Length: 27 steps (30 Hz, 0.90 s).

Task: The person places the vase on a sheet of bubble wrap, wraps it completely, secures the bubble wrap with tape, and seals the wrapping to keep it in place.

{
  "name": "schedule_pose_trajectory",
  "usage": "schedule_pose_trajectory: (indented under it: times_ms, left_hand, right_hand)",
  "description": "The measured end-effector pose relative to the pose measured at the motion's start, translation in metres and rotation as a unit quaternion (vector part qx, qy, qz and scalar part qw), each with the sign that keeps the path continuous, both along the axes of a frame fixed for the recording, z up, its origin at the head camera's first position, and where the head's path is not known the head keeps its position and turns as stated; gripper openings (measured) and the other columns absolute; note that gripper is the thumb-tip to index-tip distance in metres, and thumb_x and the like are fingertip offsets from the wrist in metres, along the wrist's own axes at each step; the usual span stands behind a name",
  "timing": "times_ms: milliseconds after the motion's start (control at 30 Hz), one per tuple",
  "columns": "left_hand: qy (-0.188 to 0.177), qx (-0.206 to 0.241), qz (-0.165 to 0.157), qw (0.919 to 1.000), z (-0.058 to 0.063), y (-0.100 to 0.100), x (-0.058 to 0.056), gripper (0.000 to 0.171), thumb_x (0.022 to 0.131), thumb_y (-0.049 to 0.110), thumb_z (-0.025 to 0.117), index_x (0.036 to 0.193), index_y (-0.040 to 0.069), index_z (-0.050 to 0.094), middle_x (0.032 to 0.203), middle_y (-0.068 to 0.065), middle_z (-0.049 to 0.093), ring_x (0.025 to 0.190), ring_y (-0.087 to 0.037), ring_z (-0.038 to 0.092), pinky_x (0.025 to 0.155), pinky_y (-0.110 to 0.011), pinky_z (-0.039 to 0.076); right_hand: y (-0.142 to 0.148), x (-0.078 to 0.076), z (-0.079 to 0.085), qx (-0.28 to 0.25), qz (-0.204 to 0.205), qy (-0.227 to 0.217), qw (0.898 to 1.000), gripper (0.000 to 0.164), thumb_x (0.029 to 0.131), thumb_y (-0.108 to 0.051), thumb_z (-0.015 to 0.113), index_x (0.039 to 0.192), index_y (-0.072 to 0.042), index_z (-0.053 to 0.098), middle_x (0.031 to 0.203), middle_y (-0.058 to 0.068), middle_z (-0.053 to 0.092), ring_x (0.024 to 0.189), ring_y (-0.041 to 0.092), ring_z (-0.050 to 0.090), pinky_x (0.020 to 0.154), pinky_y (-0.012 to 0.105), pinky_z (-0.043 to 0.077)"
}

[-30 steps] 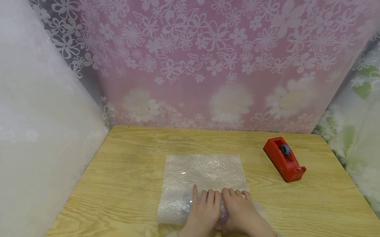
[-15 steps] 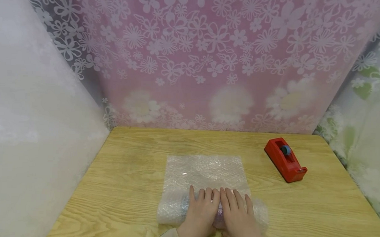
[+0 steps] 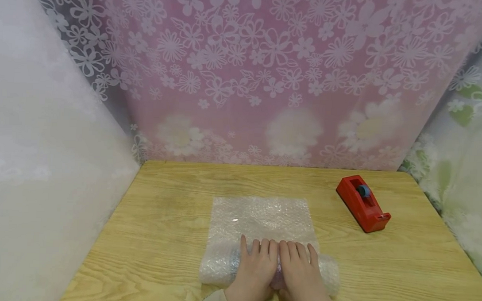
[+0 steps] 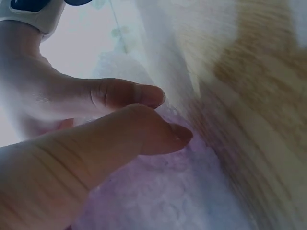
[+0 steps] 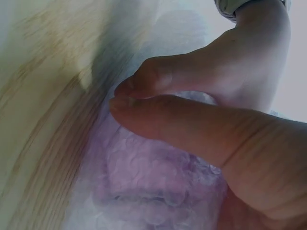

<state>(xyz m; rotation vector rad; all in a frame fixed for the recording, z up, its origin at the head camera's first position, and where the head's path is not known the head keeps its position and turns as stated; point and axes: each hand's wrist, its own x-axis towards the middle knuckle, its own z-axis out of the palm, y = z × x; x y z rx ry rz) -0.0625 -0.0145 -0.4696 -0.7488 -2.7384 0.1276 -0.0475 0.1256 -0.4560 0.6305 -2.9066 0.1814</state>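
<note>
A sheet of clear bubble wrap (image 3: 262, 217) lies partly flat on the table, its near part rolled around something purple and bluish whose kind I cannot tell. My left hand (image 3: 256, 270) grips the bubble-wrapped roll (image 3: 217, 267) left of its middle, with the index finger stretched out. Close beside it my right hand (image 3: 303, 274) holds the same roll, fingers bent over the top. Purple shows through the wrap (image 5: 144, 167) in the right wrist view. Both thumbs press the roll's near side and their tips meet, as the left wrist view shows at the thumb (image 4: 144, 129).
A red tape dispenser (image 3: 362, 203) with a small blue tape roll stands at the back right of the wooden table (image 3: 154, 236). Behind the table hangs a pink flowered curtain (image 3: 243, 79); pale cloths hang at both sides.
My right hand has shifted from the roll's right side to lie over it, alongside the left hand. More of the roll's right end now shows. The left hand has barely moved.
</note>
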Motion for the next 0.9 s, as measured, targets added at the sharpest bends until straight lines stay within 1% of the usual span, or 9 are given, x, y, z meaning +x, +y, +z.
schedule_pose_trajectory:
  times_ms: [133, 200, 267, 367, 500, 567, 667, 833, 900]
  left_hand:
    - [0.022, -0.013, 0.004, 0.9997, 0.000, 0.000, 0.001, 0.105, 0.048, 0.055, 0.091, 0.129, 0.002, 0.050, 0.120, -0.012, 0.055, 0.115, -0.037, 0.054, 0.096, -0.067, 0.040]
    - [0.039, -0.010, 0.005, 0.9992, -0.002, 0.000, 0.002, 0.107, 0.046, 0.054, 0.092, 0.130, 0.002, 0.050, 0.128, -0.015, 0.053, 0.121, -0.041, 0.050, 0.097, -0.068, 0.038]
    - [0.070, -0.001, 0.003, 0.9975, -0.004, -0.001, 0.004, 0.098, 0.050, 0.050, 0.091, 0.127, 0.002, 0.053, 0.127, -0.015, 0.054, 0.122, -0.041, 0.050, 0.097, -0.068, 0.039]
    - [0.123, 0.015, -0.004, 0.9923, -0.009, 0.001, 0.005, 0.070, 0.063, 0.035, 0.086, 0.119, 0.004, 0.059, 0.119, -0.012, 0.059, 0.117, -0.037, 0.054, 0.095, -0.064, 0.044]
    - [0.160, 0.029, -0.011, 0.9867, -0.011, 0.004, 0.003, 0.029, 0.087, 0.014, 0.059, 0.113, 0.003, 0.063, 0.108, -0.010, 0.065, 0.111, -0.032, 0.059, 0.092, -0.060, 0.048]
    - [0.163, 0.027, -0.012, 0.9862, -0.011, 0.005, 0.002, 0.031, 0.092, 0.007, 0.041, 0.113, 0.002, 0.064, 0.107, -0.010, 0.067, 0.111, -0.030, 0.061, 0.092, -0.058, 0.048]
    - [0.167, 0.027, -0.009, 0.9856, -0.009, 0.007, 0.001, 0.042, 0.096, 0.001, 0.026, 0.113, 0.002, 0.064, 0.108, -0.012, 0.070, 0.112, -0.029, 0.063, 0.092, -0.055, 0.049]
    - [0.181, 0.033, -0.005, 0.9828, -0.008, 0.009, 0.000, 0.042, 0.097, 0.001, 0.026, 0.111, 0.003, 0.065, 0.106, -0.012, 0.071, 0.107, -0.027, 0.066, 0.090, -0.051, 0.052]
    - [0.175, 0.033, -0.007, 0.9840, -0.009, 0.009, -0.001, 0.034, 0.096, 0.003, 0.035, 0.111, 0.004, 0.065, 0.103, -0.011, 0.070, 0.102, -0.026, 0.067, 0.089, -0.050, 0.052]
  right_hand:
    - [0.002, -0.001, 0.000, -0.005, -0.003, 0.002, 1.000, 0.100, 0.045, -0.033, 0.097, 0.127, 0.001, 0.050, 0.117, 0.016, 0.055, 0.112, 0.038, 0.051, 0.096, 0.069, 0.034]
    - [0.002, -0.002, 0.001, -0.006, -0.001, -0.002, 1.000, 0.102, 0.045, -0.032, 0.098, 0.128, 0.002, 0.050, 0.117, 0.016, 0.055, 0.113, 0.038, 0.051, 0.096, 0.069, 0.034]
    - [0.002, -0.002, 0.002, -0.009, -0.001, -0.005, 1.000, 0.103, 0.044, -0.031, 0.099, 0.128, 0.002, 0.050, 0.117, 0.015, 0.055, 0.112, 0.037, 0.051, 0.096, 0.069, 0.034]
    - [0.003, -0.002, 0.002, -0.017, -0.002, -0.008, 1.000, 0.102, 0.042, -0.031, 0.099, 0.126, 0.002, 0.050, 0.116, 0.016, 0.056, 0.112, 0.037, 0.052, 0.096, 0.069, 0.035]
    - [0.004, -0.004, 0.002, -0.032, -0.007, -0.007, 0.999, 0.097, 0.043, -0.030, 0.098, 0.122, -0.001, 0.052, 0.114, 0.015, 0.059, 0.111, 0.037, 0.054, 0.095, 0.069, 0.035]
    - [0.005, -0.005, 0.001, -0.036, -0.009, -0.003, 0.999, 0.094, 0.043, -0.029, 0.097, 0.121, -0.003, 0.052, 0.113, 0.015, 0.061, 0.110, 0.037, 0.054, 0.095, 0.069, 0.035]
    - [0.006, -0.006, 0.002, -0.034, -0.011, 0.001, 0.999, 0.097, 0.041, -0.030, 0.098, 0.123, -0.003, 0.052, 0.114, 0.014, 0.062, 0.111, 0.036, 0.054, 0.096, 0.068, 0.035]
    - [0.007, -0.007, 0.003, -0.022, -0.010, -0.008, 1.000, 0.103, 0.043, -0.031, 0.097, 0.129, 0.002, 0.051, 0.118, 0.017, 0.061, 0.112, 0.037, 0.054, 0.097, 0.069, 0.034]
    - [0.008, -0.008, 0.003, -0.023, -0.012, -0.015, 1.000, 0.100, 0.043, -0.032, 0.097, 0.127, 0.000, 0.052, 0.117, 0.016, 0.061, 0.112, 0.037, 0.054, 0.096, 0.069, 0.034]
